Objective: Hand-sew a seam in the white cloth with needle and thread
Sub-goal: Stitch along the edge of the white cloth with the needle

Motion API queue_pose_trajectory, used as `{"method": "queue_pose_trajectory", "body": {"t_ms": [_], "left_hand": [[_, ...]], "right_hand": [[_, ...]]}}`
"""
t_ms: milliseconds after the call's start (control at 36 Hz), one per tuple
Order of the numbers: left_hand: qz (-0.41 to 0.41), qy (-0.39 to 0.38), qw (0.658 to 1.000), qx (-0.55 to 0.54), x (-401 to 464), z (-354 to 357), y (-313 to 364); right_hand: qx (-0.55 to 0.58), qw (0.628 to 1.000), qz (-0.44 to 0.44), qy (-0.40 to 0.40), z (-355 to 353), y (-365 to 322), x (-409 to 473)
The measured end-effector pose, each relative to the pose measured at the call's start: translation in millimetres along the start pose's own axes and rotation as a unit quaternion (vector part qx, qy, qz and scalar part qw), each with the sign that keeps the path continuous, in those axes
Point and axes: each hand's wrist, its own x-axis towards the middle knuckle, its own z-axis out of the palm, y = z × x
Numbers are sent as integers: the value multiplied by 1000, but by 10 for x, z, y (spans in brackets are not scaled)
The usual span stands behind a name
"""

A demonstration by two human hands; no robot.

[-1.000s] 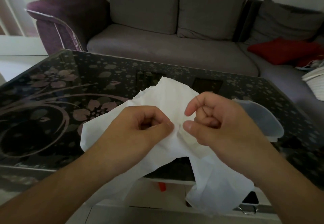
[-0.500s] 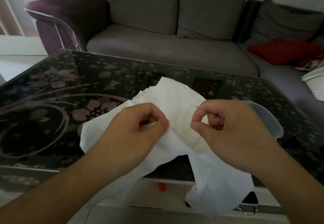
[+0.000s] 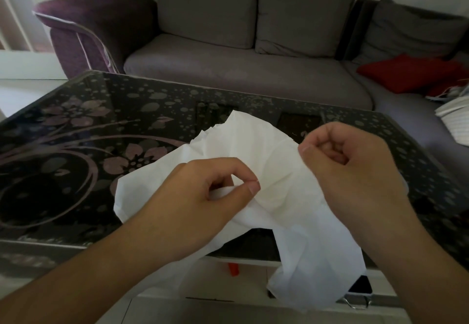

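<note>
**Mid-stitch, most of the seam apparently still ahead**

Both hands work the white cloth (image 3: 274, 171), draped over the desk (image 3: 76, 146) edge. Left hand (image 3: 203, 197) pinches a fold; right hand (image 3: 347, 171), fingers curled together, has drawn away rightward since earlier, presumably pulling thread. Needle not discernible now.

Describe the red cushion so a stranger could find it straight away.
Start at the grey sofa behind the dark flower-patterned glass table. Follow its seat to the far right, where the red cushion lies flat. It is the only bright red one; the other cushions are grey and stand upright.
</note>
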Motion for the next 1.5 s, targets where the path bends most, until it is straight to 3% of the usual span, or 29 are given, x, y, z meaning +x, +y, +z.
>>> {"method": "queue_pose_trajectory", "body": {"t_ms": [83, 139, 250, 333, 389, 833, 972, 1083, 1139, 1278, 1500], "left_hand": [[-6, 8, 1000, 3, 5, -4, -4], [-3, 13, 1000, 3, 0, -4, -17], [-4, 14, 1000, -8, -2, -16, -31], [1, 9, 1000, -9, 9, -23, -24], [5, 5, 1000, -7, 10, -17, -31], [3, 10, 1000, -5, 8, -24, -34], [0, 15, 1000, -3, 9, -26, -38], [-1, 16, 1000, -12, 17, -33, -35], [-1, 16, 1000, -10, 14, -37, -35], [-3, 12, 1000, 3, 6, -27, -55], [3, 13, 1000, 5, 15, -14, -50]], "right_hand": [[5, 998, 28, 55, -25, 52, 42], [7, 999, 23, 45, -31, 55, 39], [31, 995, -1, -98, -7, -50, -33], [47, 971, -31, -232, 45, -108, -86], [21, 964, -55, -258, 95, -91, -103], [-34, 986, -25, -163, 120, -6, -60], [-17, 996, 35, -80, 79, 22, -9], [-64, 997, 34, -22, 77, 61, 16], [-39, 997, 31, -54, 79, 22, -5], [7, 976, 0, -218, 144, -86, -95], [-31, 981, -23, -192, 158, -29, -90]]}}
